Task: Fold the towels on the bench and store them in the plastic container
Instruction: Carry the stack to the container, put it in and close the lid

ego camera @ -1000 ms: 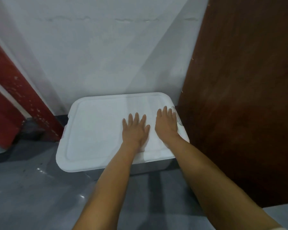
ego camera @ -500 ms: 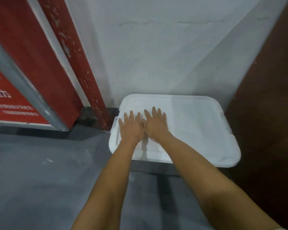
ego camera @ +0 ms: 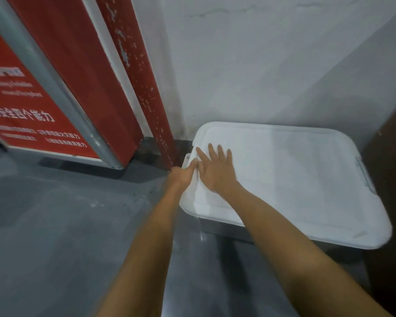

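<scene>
The plastic container [ego camera: 226, 230] stands on the floor against the wall, covered by its white lid [ego camera: 295, 179]. My right hand [ego camera: 215, 172] lies flat on the lid's left part with the fingers spread. My left hand [ego camera: 181, 176] is at the lid's left edge beside the left latch [ego camera: 187, 158]. Its thumb lies on top and its fingers curl down over the rim, out of sight. No towel is in view.
A latch [ego camera: 364, 177] sits on the lid's right side. A red post [ego camera: 142, 88] and a leaning red sign board [ego camera: 32, 99] stand to the left of the container. A dark brown panel [ego camera: 391, 156] is close on its right. Grey floor [ego camera: 55, 225] spreads in front.
Both hands have slid from the lid's right part to its left end. My left hand has gone off the top and over the left edge. The view swung left.
</scene>
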